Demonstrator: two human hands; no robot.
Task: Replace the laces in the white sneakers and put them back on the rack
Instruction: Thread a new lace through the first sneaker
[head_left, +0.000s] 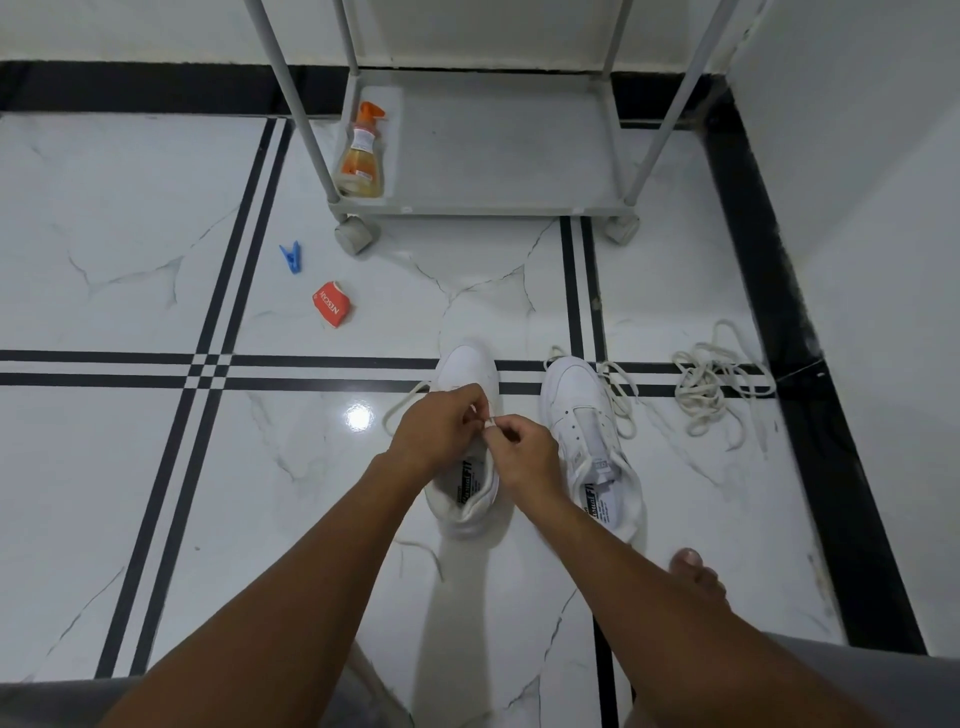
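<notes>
Two white sneakers stand side by side on the tiled floor, toes pointing away from me. Over the left sneaker (466, 370) my left hand (439, 426) and my right hand (522, 449) meet, both pinching a white lace end (490, 425) above its eyelets. A loop of that lace (402, 402) trails out to the left. The right sneaker (582, 410) has bare eyelets, with a lace (621, 395) lying loose against its right side. A tangled pile of off-white laces (719, 382) rests on the floor further right. The grey rack (483, 208) stands beyond on wheels.
An orange spray bottle (362, 153) sits on the rack's bottom shelf at the left. A blue clothes peg (291, 256) and a red sachet (332, 304) lie on the floor to the left. White walls with black skirting close the right side. My bare foot (696, 577) rests nearby.
</notes>
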